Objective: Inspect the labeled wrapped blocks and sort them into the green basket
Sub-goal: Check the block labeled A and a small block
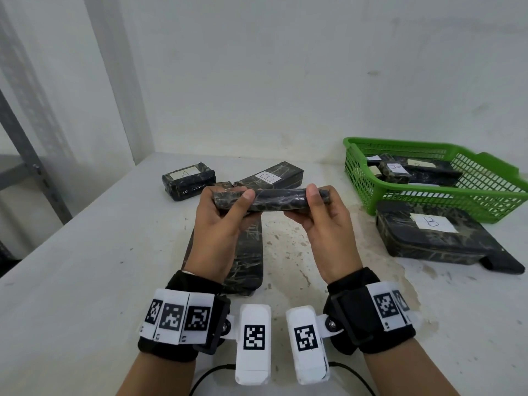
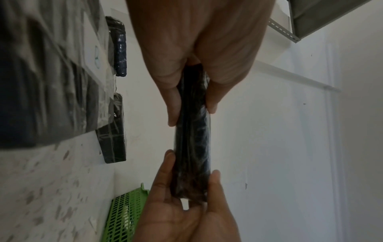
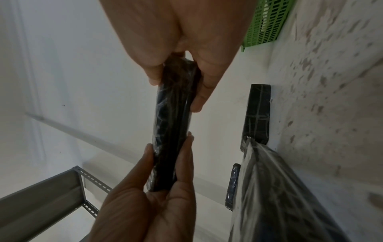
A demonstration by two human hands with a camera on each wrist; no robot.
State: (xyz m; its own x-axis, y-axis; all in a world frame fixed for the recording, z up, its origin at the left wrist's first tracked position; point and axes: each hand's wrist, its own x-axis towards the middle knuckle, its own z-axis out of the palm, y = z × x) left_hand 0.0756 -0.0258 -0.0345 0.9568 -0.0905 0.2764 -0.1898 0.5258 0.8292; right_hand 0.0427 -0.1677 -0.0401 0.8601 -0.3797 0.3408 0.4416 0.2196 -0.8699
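You hold the wrapped block (image 1: 274, 200) edge-on, left hand (image 1: 223, 221) and right hand (image 1: 320, 221) each pinching an end, apparently seeking its label.

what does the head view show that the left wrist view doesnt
Only the head view shows the labels: the A block, two B blocks, and blocks inside the green basket. Only the left wrist view shows the metal shelf. Both show the left hand and right hand gripping the held block.

Black wrist straps (image 1: 183, 284) carry white, square-coded marker tags (image 1: 177, 317) and cameras (image 1: 253, 342).
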